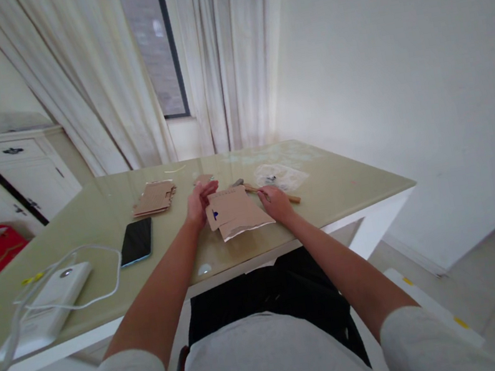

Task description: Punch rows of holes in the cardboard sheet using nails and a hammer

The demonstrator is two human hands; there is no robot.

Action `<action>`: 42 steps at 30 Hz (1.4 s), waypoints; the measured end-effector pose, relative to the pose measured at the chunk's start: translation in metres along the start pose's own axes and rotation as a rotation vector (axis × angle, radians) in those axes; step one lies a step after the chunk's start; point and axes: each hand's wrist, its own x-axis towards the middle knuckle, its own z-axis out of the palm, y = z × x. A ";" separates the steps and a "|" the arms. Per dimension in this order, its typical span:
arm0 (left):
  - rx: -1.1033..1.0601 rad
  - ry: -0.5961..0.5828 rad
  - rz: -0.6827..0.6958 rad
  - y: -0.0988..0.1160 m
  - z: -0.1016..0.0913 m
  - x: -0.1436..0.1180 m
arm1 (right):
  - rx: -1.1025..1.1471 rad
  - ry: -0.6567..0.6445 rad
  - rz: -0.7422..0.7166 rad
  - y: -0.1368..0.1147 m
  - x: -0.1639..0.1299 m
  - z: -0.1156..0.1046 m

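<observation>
Head view: our left hand [198, 205] pinches the cardboard pieces [235, 211] lying at the table's [348, 191] near edge; our right hand [275, 201] is closed on a wooden-handled tool [272, 194]. The tool could slip and tear the card.

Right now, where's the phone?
In the head view the phone lies flat on the table, left of the left hand, between the cardboard stack and the white power bank.
</observation>
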 end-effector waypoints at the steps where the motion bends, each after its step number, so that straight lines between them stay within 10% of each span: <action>1: 0.007 0.043 0.084 0.005 0.002 0.001 | 0.024 0.036 -0.010 -0.003 -0.004 -0.003; 8: 0.174 0.146 0.652 0.041 -0.006 -0.083 | 0.147 0.162 -0.205 -0.031 -0.098 -0.057; 13: 0.870 -0.700 1.356 0.026 -0.048 -0.208 | 0.111 -0.289 -0.826 -0.028 -0.195 -0.098; 15: 1.034 -0.893 1.217 0.013 -0.064 -0.244 | 0.143 -0.421 -0.813 -0.026 -0.223 -0.106; 19: 1.136 -0.918 0.842 -0.011 -0.090 -0.283 | 0.327 -0.630 -0.728 -0.032 -0.259 -0.114; 29: 1.211 -0.828 0.514 -0.018 -0.106 -0.293 | 0.114 -0.737 -0.268 -0.070 -0.271 -0.129; 42: 1.259 -0.675 0.871 -0.081 -0.100 -0.285 | -0.211 -0.520 -0.380 -0.039 -0.310 -0.054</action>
